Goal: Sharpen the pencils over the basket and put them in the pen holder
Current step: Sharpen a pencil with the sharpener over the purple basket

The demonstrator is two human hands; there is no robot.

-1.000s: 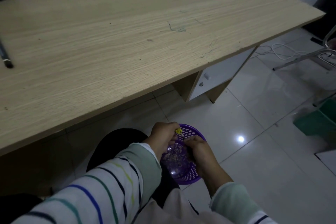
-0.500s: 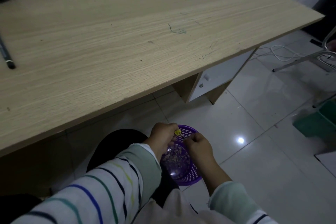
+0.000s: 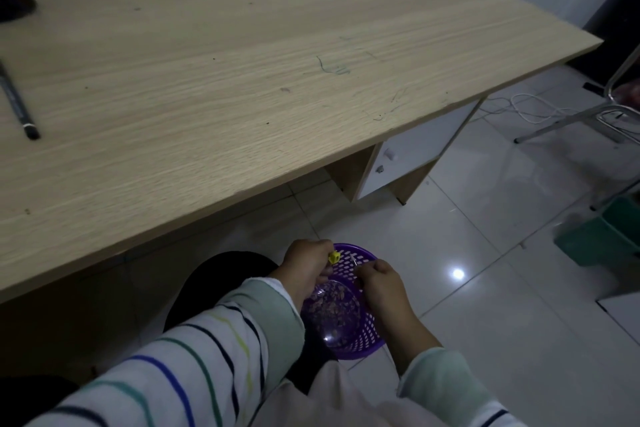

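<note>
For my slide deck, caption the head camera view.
Left hand holds yellow sharpener, right hand a pencil, over purple basket beside wooden desk.

Left hand [image 3: 306, 267]: knuckles up, fingers curled, gripping a small yellow sharpener [image 3: 334, 257] at the hand's far right edge. Left forearm enters from near left, with the striped sleeve down to the wrist.

Right hand [image 3: 381, 284]: fingers curled round a thin pencil [image 3: 353, 258], only its tip showing. Right forearm enters from near right, bare from the wrist to a pushed-up cuff.

Hands close together, not touching; the right sits slightly nearer.
</note>
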